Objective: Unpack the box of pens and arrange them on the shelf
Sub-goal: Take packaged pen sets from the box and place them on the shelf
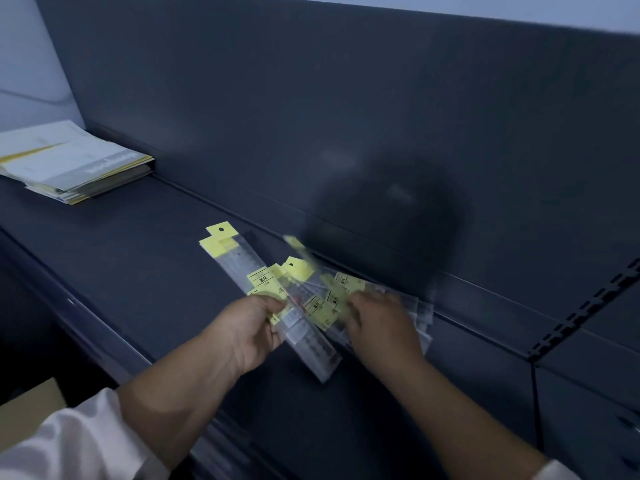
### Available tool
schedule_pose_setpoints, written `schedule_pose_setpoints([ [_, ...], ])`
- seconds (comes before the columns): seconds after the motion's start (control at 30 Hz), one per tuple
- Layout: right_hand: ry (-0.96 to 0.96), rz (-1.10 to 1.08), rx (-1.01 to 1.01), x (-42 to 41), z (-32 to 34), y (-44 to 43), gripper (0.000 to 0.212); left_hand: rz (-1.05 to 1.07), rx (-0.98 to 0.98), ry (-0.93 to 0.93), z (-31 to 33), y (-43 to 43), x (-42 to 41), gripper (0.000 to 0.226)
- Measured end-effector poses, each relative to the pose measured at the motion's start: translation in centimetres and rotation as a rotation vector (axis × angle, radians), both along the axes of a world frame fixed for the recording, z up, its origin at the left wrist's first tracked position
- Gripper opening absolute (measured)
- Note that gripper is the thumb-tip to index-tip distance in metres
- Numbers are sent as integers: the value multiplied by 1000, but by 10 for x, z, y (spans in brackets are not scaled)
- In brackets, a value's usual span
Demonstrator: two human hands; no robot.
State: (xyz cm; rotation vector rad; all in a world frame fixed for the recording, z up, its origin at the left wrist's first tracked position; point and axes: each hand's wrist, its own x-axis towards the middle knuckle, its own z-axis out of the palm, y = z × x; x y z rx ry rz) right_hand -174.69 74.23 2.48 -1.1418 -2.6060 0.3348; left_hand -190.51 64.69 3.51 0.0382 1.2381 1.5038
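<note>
Here your left hand pinches a fan of pen packs just above the shelf, likely to keep them sortable. Your right hand, blurred, curls over the packs beside it; its grip I cannot tell.

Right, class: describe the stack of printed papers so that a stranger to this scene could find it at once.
Start from the dark grey shelf and follow it to its far left end, near the pale wall. The stack of printed papers lies flat there, well apart from both hands. Unlike the narrow clear pen packets with yellow tabs, it is broad, white and yellow-edged.
</note>
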Motion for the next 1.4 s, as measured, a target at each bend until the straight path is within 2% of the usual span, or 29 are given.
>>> schedule_pose_setpoints([
  [0.03,-73,25,-25,0,-7,-1,25,-7,0,6,0,0,1,14],
  [0.1,-91,35,-53,1,-15,-2,32,-22,-5,23,-1,0,1,13],
  [0.2,85,-11,-60,-1,-5,-1,28,-20,1,26,-1,0,3,18],
  [0.23,187,-8,-161,-4,1,-2,24,-15,9,18,0,1,4,18],
  [0.3,375,34,-543,-10,13,-8,15,-18,22,1,2,2,8,16],
  [0.33,391,50,-693,-13,16,-12,14,-24,28,-6,4,2,10,15],
  [0.37,364,59,-758,-15,16,-15,19,-33,41,-16,6,2,12,16],
  [0.43,372,27,-795,-18,11,-17,26,-63,96,-46,9,1,14,21],
  [0.53,526,-66,-880,-18,10,-13,18,-100,167,-40,14,-3,13,31],
  [0.67,603,-50,-1054,-15,14,-13,10,-36,112,25,13,-2,13,30],
  [0.83,624,-48,-1156,-12,18,-12,14,9,89,34,12,1,15,31],
  [0.97,608,-81,-1147,-11,13,-7,14,-73,114,-8,17,-1,15,34],
  [1.13,538,-40,-1141,-11,11,-5,19,-43,76,44,18,-1,20,24],
  [1.2,517,-22,-1108,-10,11,-2,19,-173,-71,238,18,-4,21,25],
  [1.27,447,0,-995,-7,14,1,16,-434,-335,507,19,-11,22,44],
  [1.33,222,-15,-645,-4,16,7,13,-641,-511,730,20,-18,22,46],
  [1.4,64,-81,-311,0,13,13,29,-736,-527,1079,16,-20,21,33],
])
